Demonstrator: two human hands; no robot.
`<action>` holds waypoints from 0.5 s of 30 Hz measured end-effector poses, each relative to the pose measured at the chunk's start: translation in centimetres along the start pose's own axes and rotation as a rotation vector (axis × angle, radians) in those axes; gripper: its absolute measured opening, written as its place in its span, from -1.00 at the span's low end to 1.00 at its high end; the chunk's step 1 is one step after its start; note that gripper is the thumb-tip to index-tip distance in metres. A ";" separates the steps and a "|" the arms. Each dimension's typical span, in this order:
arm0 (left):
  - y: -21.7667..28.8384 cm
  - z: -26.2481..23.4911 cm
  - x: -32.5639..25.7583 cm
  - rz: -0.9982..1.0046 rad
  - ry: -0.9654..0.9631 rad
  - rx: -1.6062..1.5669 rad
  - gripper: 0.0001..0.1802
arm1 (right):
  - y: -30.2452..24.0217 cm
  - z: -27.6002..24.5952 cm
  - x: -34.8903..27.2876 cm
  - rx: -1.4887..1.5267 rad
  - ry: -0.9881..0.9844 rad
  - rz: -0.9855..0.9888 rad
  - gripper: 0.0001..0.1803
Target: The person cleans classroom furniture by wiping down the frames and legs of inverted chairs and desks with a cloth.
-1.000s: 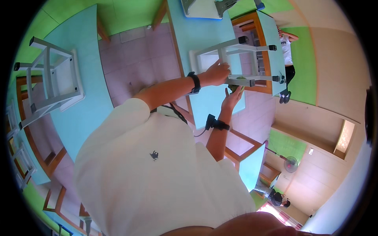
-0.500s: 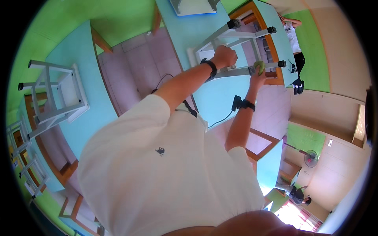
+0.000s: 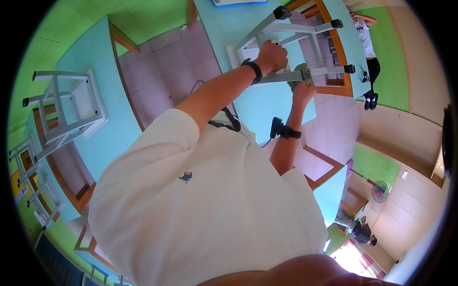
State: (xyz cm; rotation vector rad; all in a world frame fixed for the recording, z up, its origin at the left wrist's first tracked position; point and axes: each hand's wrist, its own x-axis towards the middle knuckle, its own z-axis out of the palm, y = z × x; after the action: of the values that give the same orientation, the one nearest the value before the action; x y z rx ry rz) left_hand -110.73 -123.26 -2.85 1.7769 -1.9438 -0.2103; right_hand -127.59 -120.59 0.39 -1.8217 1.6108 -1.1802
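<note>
A white stool (image 3: 329,70) with black-capped legs lies upside down on a light blue table (image 3: 253,117). My left hand (image 3: 272,56) is closed on its frame, near the seat end; the fingers are partly hidden. My right hand (image 3: 303,91) presses a crumpled green cloth (image 3: 300,68) around the nearest leg, close to a grey joint on it. Part of the cloth is hidden behind that leg. Both wrists wear black bands, and a small dark device with a cable sits on the right one.
To the left another upturned stool (image 3: 86,107) rests on a second blue table (image 3: 100,148). More stools (image 3: 45,200) stand farther left. At the far right are a person in a white top (image 3: 365,40), a standing fan (image 3: 379,191) and another person in dark clothes (image 3: 361,232).
My right hand and the cloth have slid along the stool leg, away from its capped end toward the seat. My left hand keeps its hold. The view has shifted slightly.
</note>
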 end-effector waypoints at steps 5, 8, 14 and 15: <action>-0.3 -0.1 -0.2 0.015 -0.011 0.012 -0.63 | 0.1 -0.2 0.0 -0.413 0.011 -0.093 -0.56; 0.0 -0.6 -0.2 0.009 -0.053 0.031 -0.67 | 1.6 -0.2 3.3 -0.333 0.075 -0.017 -0.52; 0.1 -0.5 -0.1 -0.015 -0.043 0.027 -0.71 | 2.8 -2.0 7.9 -0.492 0.180 0.072 -0.46; 0.1 -0.5 -0.1 -0.021 -0.052 0.019 -0.71 | 2.8 -1.6 8.0 -0.500 0.198 0.085 -0.48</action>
State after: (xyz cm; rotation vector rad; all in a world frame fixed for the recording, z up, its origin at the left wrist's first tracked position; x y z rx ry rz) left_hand -110.57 -123.05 -2.39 1.8218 -1.9698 -0.2480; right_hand -130.79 -128.47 1.54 -1.9423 2.2327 -1.0068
